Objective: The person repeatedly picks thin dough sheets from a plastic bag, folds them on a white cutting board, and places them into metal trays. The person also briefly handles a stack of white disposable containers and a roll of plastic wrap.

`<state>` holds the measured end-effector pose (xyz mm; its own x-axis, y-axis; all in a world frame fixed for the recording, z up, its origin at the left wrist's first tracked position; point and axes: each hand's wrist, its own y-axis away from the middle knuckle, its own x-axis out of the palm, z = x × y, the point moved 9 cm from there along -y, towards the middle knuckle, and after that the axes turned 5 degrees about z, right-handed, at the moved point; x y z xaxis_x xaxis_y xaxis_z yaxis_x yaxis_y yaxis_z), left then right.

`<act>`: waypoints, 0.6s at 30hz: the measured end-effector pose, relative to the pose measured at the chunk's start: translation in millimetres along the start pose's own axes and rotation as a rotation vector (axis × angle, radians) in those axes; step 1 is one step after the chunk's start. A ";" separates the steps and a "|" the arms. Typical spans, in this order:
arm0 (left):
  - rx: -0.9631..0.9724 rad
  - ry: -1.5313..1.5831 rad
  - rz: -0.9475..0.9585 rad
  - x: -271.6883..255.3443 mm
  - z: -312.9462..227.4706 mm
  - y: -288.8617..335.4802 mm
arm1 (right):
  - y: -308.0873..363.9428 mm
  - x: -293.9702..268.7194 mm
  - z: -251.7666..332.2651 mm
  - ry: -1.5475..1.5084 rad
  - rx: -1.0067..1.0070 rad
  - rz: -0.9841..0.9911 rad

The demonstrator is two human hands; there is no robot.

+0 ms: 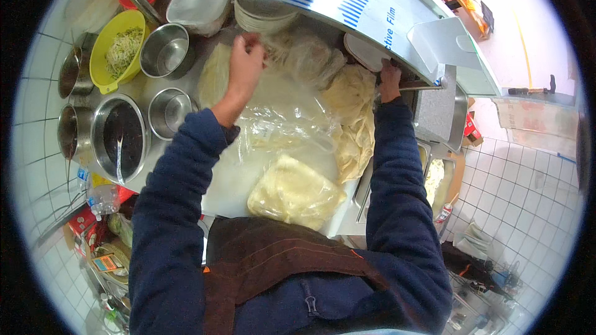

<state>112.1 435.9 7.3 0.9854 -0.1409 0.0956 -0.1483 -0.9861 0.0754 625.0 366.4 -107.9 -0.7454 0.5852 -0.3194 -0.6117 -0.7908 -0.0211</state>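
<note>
While the left hand [247,57] curls above clear plastic [282,115], the right hand [390,79] stretches forward, both grips unclear.

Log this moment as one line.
left hand: over clear plastic | right hand: beside white dish, grip unclear | pale yellow bundle: bagged, by apron

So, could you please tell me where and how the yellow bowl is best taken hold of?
I'd take the yellow bowl by its tab, coming from the near side, where it juts outward; the open top holds pale shreds, probably best left untouched.
</note>
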 end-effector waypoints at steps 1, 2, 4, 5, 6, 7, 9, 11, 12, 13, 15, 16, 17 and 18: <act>-0.029 -0.002 0.042 9.4 1.7 9.7 | -12.0 -0.6 -18.3 0.179 0.063 0.049; -0.023 -0.005 0.077 16.2 0.0 18.6 | -20.9 -3.1 -36.7 0.356 0.144 0.092; -0.041 -0.021 0.128 23.9 -0.3 36.8 | -30.0 7.0 -35.7 0.590 -0.144 0.369; -0.066 -0.005 0.134 22.8 0.8 44.8 | -35.2 11.0 -44.1 0.736 -0.168 0.443; -0.084 0.013 0.132 19.2 1.2 52.1 | -32.4 17.1 -40.5 0.954 -0.368 0.518; -0.097 0.036 0.119 13.9 1.9 61.2 | -33.1 16.3 -42.5 1.171 -0.458 0.498; -0.113 0.048 0.106 0.3 1.9 77.6 | -24.5 18.0 -30.4 1.230 -0.701 0.474; -0.122 0.065 0.086 -15.6 1.5 91.7 | -20.1 20.8 -24.1 1.175 -0.709 0.529; -0.128 0.077 0.078 -21.9 1.6 98.5 | -17.0 26.6 -17.3 1.137 -0.725 0.550; -0.137 0.095 0.072 -28.2 1.9 105.4 | -12.8 28.9 -12.1 1.119 -0.703 0.606; -0.129 0.090 0.058 -39.6 0.3 116.7 | -11.1 31.4 1.1 1.200 -0.646 0.601; -0.127 0.094 0.056 -43.1 0.2 121.4 | -11.8 30.5 5.7 1.242 -0.596 0.600; -0.135 0.089 0.054 -48.0 0.8 125.0 | -14.1 30.3 7.6 1.264 -0.534 0.603; -0.151 0.085 0.038 -53.1 3.1 127.0 | -16.4 28.6 10.3 1.245 -0.496 0.597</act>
<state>41.3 317.9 8.7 0.9691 -0.1638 0.1844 -0.2028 -0.9546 0.2180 611.0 397.9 -106.9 0.0120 -0.1698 -0.9854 0.0419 -0.9845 0.1702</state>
